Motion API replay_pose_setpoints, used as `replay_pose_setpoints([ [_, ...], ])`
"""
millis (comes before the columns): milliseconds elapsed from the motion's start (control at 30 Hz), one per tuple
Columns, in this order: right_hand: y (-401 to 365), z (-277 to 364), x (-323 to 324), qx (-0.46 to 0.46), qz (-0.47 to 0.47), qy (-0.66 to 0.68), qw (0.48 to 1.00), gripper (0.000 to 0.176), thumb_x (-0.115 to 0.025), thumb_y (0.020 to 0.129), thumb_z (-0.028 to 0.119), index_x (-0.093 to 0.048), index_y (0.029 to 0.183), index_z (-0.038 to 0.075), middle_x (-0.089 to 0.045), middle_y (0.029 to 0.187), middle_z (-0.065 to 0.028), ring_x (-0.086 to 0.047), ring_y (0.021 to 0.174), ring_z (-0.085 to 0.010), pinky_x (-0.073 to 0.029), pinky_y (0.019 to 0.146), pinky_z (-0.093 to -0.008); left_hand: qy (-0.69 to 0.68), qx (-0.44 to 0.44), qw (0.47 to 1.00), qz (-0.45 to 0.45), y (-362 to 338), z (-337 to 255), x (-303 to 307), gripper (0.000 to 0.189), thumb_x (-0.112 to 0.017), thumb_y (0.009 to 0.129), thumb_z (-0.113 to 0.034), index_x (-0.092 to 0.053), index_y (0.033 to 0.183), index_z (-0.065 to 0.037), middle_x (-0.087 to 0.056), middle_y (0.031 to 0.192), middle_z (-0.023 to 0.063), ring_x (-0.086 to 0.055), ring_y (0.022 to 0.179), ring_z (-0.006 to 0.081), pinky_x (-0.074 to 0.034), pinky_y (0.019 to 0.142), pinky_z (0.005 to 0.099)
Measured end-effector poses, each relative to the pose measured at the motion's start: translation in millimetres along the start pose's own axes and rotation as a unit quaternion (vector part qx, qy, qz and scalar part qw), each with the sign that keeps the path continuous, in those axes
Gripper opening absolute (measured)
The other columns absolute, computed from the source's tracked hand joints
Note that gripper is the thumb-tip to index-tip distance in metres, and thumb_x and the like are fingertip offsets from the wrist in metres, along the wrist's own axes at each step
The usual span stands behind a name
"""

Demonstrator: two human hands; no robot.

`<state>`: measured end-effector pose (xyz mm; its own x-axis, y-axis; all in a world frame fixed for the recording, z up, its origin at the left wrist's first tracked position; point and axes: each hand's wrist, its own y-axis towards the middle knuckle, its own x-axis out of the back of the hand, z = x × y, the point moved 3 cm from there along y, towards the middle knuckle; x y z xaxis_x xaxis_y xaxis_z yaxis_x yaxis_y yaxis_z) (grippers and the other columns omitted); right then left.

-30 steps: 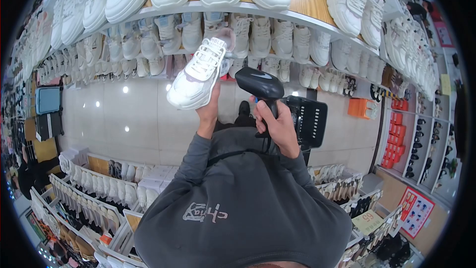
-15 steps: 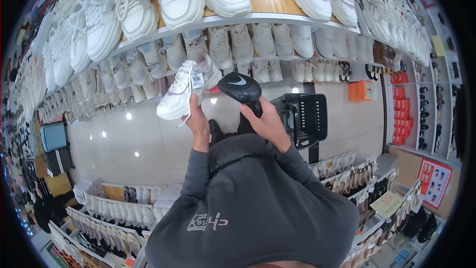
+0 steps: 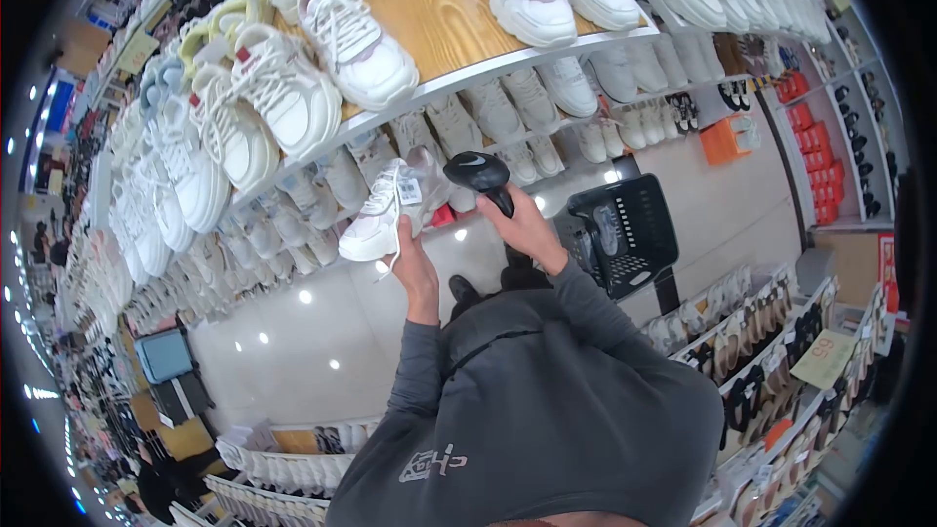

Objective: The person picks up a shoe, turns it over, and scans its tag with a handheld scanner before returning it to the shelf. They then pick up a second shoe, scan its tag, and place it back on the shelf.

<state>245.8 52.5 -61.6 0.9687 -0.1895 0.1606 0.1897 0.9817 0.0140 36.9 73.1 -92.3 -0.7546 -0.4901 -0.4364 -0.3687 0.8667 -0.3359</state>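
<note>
A white lace-up sneaker (image 3: 376, 224) is in my left hand (image 3: 417, 268), toe pointing to the lower left, fingers wrapped under its side. A white barcode tag (image 3: 410, 191) on the shoe faces up. My right hand (image 3: 527, 228) grips the handle of a black barcode scanner (image 3: 478, 172). The scanner's head is just right of the sneaker's heel, close to the tag. Both hands are over the floor in front of the shelf.
White sneakers (image 3: 356, 44) line the wooden shelf (image 3: 444, 15) ahead, with more rows below. A black basket (image 3: 644, 234) stands on the floor at right, near an orange box (image 3: 727, 140). Low shoe racks (image 3: 752, 351) stand behind on the right.
The view has turned and shifted, so the shelf sits tilted and more of its left side shows. The scanner's head has tilted slightly; both hands keep their holds.
</note>
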Motion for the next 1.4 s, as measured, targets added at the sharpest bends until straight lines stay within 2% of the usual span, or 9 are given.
replay_pose_setpoints([
  [367,108,-69,-1,-0.012,-0.045,0.044,0.998,0.049,-0.062,0.104,0.039,-0.054,0.122,-0.006,-0.063,0.097,-0.0214,-0.063,0.091,-0.0309,-0.05,0.085,-0.0406,0.027,-0.091,0.994,0.058,42,21,-55,0.064,-0.079,0.093,-0.015,-0.042,0.144,-0.008,-0.059,0.136,0.0083,-0.062,0.116,0.0179,-0.052,0.092,0.0328],
  [500,168,-83,-5,0.037,-0.087,-0.028,0.995,0.045,-0.061,0.101,0.03,-0.053,0.125,-0.008,-0.065,0.104,-0.0312,-0.064,0.102,-0.0477,-0.05,0.092,-0.0495,0.042,-0.083,0.994,0.06,51,22,-69,0.066,-0.08,0.092,-0.015,-0.04,0.145,-0.008,-0.059,0.134,0.0082,-0.062,0.114,0.0174,-0.053,0.088,0.0329],
  [700,245,-137,-36,0.044,-0.109,-0.137,0.984,0.051,-0.059,0.1,0.026,-0.045,0.133,-0.01,-0.058,0.12,-0.0396,-0.057,0.114,-0.0559,-0.048,0.099,-0.0555,0.045,-0.096,0.993,0.045,61,22,-85,0.067,-0.08,0.091,-0.013,-0.039,0.145,-0.006,-0.058,0.134,0.008,-0.061,0.113,0.0162,-0.051,0.09,0.0309],
  [767,263,-156,-44,0.07,-0.099,-0.16,0.98,0.053,-0.059,0.099,0.024,-0.042,0.134,-0.012,-0.056,0.122,-0.0394,-0.056,0.113,-0.0562,-0.048,0.098,-0.0565,0.063,-0.087,0.993,0.043,65,19,-86,0.07,-0.08,0.091,-0.012,-0.038,0.146,-0.006,-0.057,0.135,0.0082,-0.06,0.113,0.0159,-0.05,0.092,0.0308],
  [867,280,-180,-54,0.107,-0.105,-0.198,0.969,0.055,-0.06,0.098,0.023,-0.041,0.133,-0.015,-0.056,0.122,-0.0381,-0.057,0.11,-0.0548,-0.049,0.096,-0.0575,0.079,-0.115,0.986,0.089,91,30,-67,0.086,-0.08,0.091,-0.016,-0.021,0.154,-0.016,-0.047,0.149,0.0116,-0.052,0.133,0.027,-0.045,0.108,0.0503],
  [967,278,-178,-55,0.117,-0.123,-0.221,0.96,0.053,-0.06,0.098,0.022,-0.043,0.133,-0.014,-0.057,0.122,-0.0357,-0.058,0.109,-0.0522,-0.049,0.095,-0.0568,0.064,-0.099,0.989,0.094,83,24,-70,0.086,-0.08,0.091,-0.016,-0.021,0.155,-0.016,-0.047,0.149,0.0114,-0.051,0.134,0.0263,-0.044,0.108,0.0494],
  [1067,264,-159,-53,0.064,-0.095,-0.265,0.958,0.051,-0.06,0.097,0.02,-0.045,0.135,-0.012,-0.056,0.126,-0.0324,-0.058,0.112,-0.0498,-0.049,0.096,-0.0554,0.043,-0.103,0.992,0.051,74,23,-71,0.07,-0.08,0.091,-0.011,-0.037,0.147,-0.006,-0.057,0.135,0.0089,-0.059,0.116,0.0187,-0.048,0.098,0.0329],
  [1200,241,-145,-54,0.115,-0.193,-0.254,0.941,0.039,-0.067,0.092,0.014,-0.059,0.125,-0.005,-0.055,0.125,-0.0312,-0.056,0.113,-0.0493,-0.048,0.099,-0.0555,0.032,-0.098,0.992,0.069,71,25,-70,0.069,-0.08,0.091,-0.012,-0.038,0.146,-0.009,-0.057,0.135,0.0084,-0.059,0.116,0.0184,-0.049,0.096,0.0334],
  [1400,213,-133,-38,0.158,-0.186,-0.295,0.924,0.041,-0.069,0.093,0.013,-0.058,0.128,-0.006,-0.056,0.122,-0.0259,-0.056,0.109,-0.0465,-0.048,0.098,-0.0505,0.028,-0.058,0.995,0.071,53,20,-70,0.066,-0.079,0.093,-0.013,-0.038,0.144,-0.011,-0.056,0.137,0.0097,-0.058,0.122,0.0207,-0.048,0.1,0.0388],
])
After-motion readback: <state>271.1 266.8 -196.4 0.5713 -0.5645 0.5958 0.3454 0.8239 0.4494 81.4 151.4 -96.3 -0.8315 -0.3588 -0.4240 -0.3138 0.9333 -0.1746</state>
